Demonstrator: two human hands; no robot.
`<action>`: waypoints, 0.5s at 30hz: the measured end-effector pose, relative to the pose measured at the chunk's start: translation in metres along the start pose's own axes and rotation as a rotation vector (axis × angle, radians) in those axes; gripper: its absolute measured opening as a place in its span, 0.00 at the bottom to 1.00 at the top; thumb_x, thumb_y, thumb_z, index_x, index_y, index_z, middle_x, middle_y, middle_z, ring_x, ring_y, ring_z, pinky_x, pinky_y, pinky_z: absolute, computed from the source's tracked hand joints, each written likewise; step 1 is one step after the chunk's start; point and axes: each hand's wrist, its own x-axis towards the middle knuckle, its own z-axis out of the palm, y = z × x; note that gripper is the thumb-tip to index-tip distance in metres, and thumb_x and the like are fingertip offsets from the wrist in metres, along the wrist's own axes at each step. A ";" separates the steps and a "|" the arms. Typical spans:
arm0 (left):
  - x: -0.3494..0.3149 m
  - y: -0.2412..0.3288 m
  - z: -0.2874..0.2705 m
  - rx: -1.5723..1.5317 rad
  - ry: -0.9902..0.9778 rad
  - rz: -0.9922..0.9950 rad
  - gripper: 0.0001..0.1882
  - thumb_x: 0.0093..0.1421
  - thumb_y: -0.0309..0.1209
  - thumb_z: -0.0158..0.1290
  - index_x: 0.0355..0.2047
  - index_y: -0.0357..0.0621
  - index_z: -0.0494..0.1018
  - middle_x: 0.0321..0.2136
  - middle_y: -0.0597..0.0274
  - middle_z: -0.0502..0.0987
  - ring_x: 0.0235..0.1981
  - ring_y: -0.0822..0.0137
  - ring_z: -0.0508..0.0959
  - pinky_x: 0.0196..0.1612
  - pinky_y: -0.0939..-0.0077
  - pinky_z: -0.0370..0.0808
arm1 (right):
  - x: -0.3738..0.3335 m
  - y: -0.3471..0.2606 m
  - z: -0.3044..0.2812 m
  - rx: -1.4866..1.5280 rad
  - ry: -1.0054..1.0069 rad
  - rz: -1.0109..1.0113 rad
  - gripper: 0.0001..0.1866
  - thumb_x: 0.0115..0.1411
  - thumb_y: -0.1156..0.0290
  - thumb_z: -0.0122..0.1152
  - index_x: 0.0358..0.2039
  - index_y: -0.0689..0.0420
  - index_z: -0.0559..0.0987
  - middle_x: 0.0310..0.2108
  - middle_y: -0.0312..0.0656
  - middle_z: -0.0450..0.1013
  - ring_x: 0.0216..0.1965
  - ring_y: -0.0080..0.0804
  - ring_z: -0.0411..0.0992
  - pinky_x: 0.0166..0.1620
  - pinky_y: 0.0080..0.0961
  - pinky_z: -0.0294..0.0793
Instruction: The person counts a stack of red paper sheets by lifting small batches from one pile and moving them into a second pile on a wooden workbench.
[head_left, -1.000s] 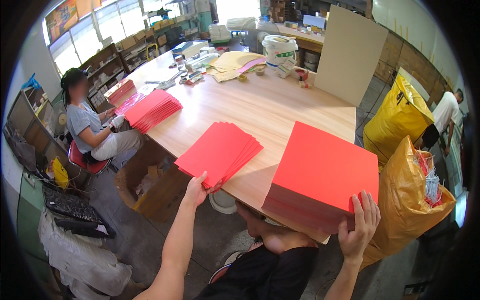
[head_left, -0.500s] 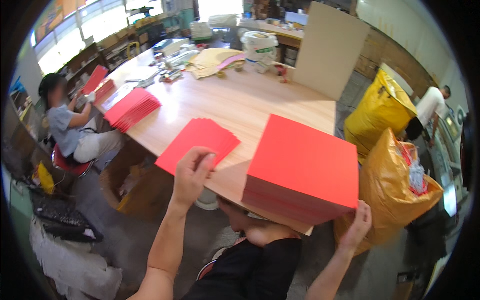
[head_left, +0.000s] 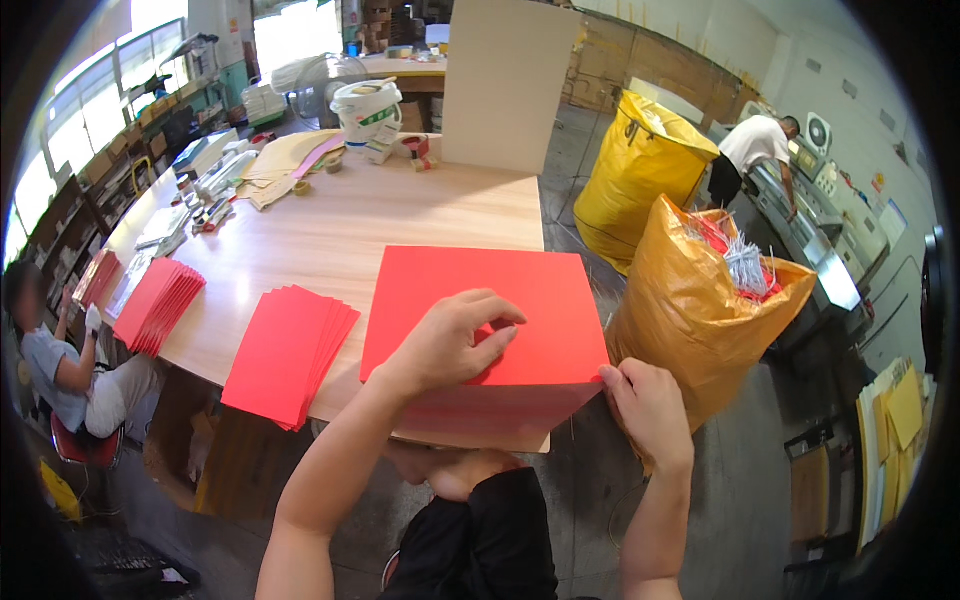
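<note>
A tall stack of red sheets [head_left: 480, 290] stands at the near edge of the wooden table, in front of me. Over its top is my left hand [head_left: 462, 340], fingers bent and a gap between thumb and fingertips, with nothing in them. My right hand [head_left: 645, 395] is at the stack's near right corner, its thumb and curled finger pinching the edge of the red sheets. Left of the stack lies a low fanned pile of red sheets [head_left: 285, 355]. Farther left is another fanned red pile [head_left: 160, 305].
The table [head_left: 330, 225] also carries a white bucket [head_left: 367, 115], tape rolls and papers at its far side. A tall board [head_left: 500, 90] stands behind. To the right are a yellow sack [head_left: 640, 175] and an orange sack [head_left: 690, 320]. One person [head_left: 60, 360] sits left; another [head_left: 755, 150] bends over a machine.
My left hand has moved right, from the low fanned pile to above the tall stack. My right hand stays at the stack's corner. The view has turned to the right.
</note>
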 end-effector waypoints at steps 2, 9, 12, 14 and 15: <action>-0.002 -0.004 -0.001 0.018 -0.019 0.002 0.10 0.64 0.22 0.61 0.46 0.40 0.84 0.46 0.54 0.84 0.49 0.55 0.85 0.54 0.62 0.81 | 0.010 -0.018 -0.012 0.154 -0.005 0.091 0.24 0.73 0.60 0.68 0.25 0.63 0.74 0.18 0.44 0.69 0.20 0.33 0.66 0.28 0.35 0.67; 0.000 0.002 0.003 0.044 -0.034 0.047 0.12 0.64 0.24 0.65 0.47 0.42 0.84 0.55 0.55 0.81 0.58 0.54 0.82 0.59 0.61 0.80 | 0.024 -0.044 0.036 0.415 0.371 -0.065 0.22 0.72 0.62 0.68 0.26 0.59 0.69 0.17 0.40 0.68 0.20 0.29 0.73 0.24 0.35 0.66; -0.002 0.002 0.000 0.078 -0.052 0.055 0.14 0.64 0.27 0.67 0.50 0.43 0.84 0.56 0.55 0.80 0.59 0.54 0.80 0.60 0.60 0.80 | 0.031 -0.039 0.025 1.351 0.150 0.302 0.22 0.73 0.63 0.67 0.26 0.58 0.69 0.18 0.34 0.69 0.20 0.25 0.72 0.23 0.31 0.64; 0.000 0.004 -0.001 0.076 -0.066 0.046 0.17 0.63 0.31 0.70 0.51 0.45 0.84 0.57 0.55 0.79 0.60 0.53 0.80 0.60 0.58 0.79 | 0.031 -0.047 0.024 1.216 0.196 0.247 0.23 0.75 0.63 0.64 0.23 0.54 0.68 0.18 0.31 0.70 0.20 0.21 0.70 0.23 0.24 0.63; 0.000 0.003 -0.001 0.063 -0.074 0.035 0.19 0.62 0.33 0.71 0.52 0.46 0.84 0.58 0.55 0.79 0.60 0.53 0.80 0.61 0.58 0.79 | 0.032 -0.041 0.031 1.015 0.238 0.166 0.23 0.75 0.63 0.63 0.22 0.53 0.68 0.18 0.31 0.69 0.20 0.21 0.70 0.23 0.23 0.64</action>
